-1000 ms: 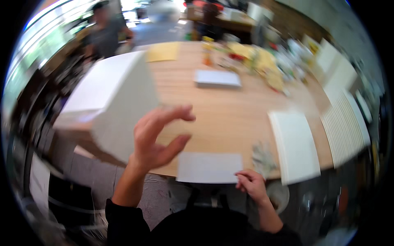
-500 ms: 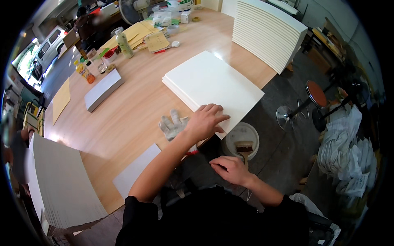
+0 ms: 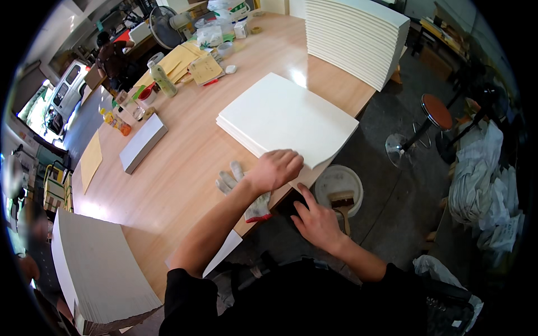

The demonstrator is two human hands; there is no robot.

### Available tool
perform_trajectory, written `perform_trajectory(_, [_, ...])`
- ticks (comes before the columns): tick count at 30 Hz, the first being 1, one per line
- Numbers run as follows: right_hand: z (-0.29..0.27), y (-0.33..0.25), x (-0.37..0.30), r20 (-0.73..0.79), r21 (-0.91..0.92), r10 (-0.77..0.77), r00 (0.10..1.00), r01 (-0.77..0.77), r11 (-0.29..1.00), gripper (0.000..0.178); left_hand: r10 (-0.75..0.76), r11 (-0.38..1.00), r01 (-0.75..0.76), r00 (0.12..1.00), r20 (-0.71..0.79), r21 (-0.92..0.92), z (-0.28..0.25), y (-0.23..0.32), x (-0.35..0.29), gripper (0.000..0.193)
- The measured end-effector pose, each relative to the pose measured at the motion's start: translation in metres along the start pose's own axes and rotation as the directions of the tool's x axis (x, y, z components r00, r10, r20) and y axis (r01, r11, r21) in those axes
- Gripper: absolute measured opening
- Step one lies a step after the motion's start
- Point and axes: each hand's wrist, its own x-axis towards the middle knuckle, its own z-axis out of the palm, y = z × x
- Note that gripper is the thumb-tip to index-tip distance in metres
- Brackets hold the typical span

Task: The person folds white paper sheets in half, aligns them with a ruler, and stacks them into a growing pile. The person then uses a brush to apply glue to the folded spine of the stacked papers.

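Pale wood-grain tabletop (image 3: 190,151) spreads from seven o'clock round to one, clocked from the person's left hand (image 3: 276,169) at mid-view. This hand is curled narrow at the near corner of a stack of white sheets (image 3: 288,115), which lies toward one o'clock; its fingertips are hidden, so I cannot tell whether they grip the top sheet, whose edge bows there. At five, just off the table edge, the right hand (image 3: 318,224) is spread loosely, with nothing visible in it. Beside the left wrist, at eight, lies a pale work glove (image 3: 259,208) with a red cuff. Close by at four, a white bucket (image 3: 336,178) on the floor holds a brush (image 3: 342,200). Farther out, a tall grey-sided stack (image 3: 106,269) stands at eight, a thick pale block (image 3: 143,144) lies at nine, and a round-topped stool (image 3: 436,111) stands at two. Beyond, white slabs (image 3: 356,47) are piled at one, bottles (image 3: 162,79) stand at ten, and a fan (image 3: 165,27) sits at eleven.
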Motion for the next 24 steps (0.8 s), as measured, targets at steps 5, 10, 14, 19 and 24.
perform_trajectory(5, [-0.006,0.008,0.0,-0.017,0.042,0.008,1.0,-0.007,0.999,0.028,-0.104,0.989,0.126,0.962,-0.251,0.073,0.004,0.022,0.026,0.03])
perform_trajectory(10, [-0.005,0.023,0.007,-0.067,0.181,0.013,0.998,-0.001,0.984,0.026,-0.504,0.856,0.409,0.798,-0.331,-0.317,-0.007,0.006,0.04,0.025])
perform_trajectory(14, [-0.027,0.044,0.021,0.307,0.843,0.255,0.917,-0.387,0.375,0.04,-0.825,0.372,0.476,0.563,-0.049,-0.796,-0.052,-0.023,-0.002,0.031])
perform_trajectory(19, [-0.016,0.056,0.043,0.562,0.698,0.142,0.815,-0.376,-0.609,0.077,-0.686,0.342,0.367,0.726,0.037,-0.865,-0.148,-0.045,-0.094,0.023])
perform_trajectory(24, [0.001,-0.022,0.063,0.456,0.863,0.091,0.885,-0.415,-0.288,0.059,-0.687,0.434,0.389,0.727,-0.019,-0.813,-0.232,0.007,-0.171,0.025])
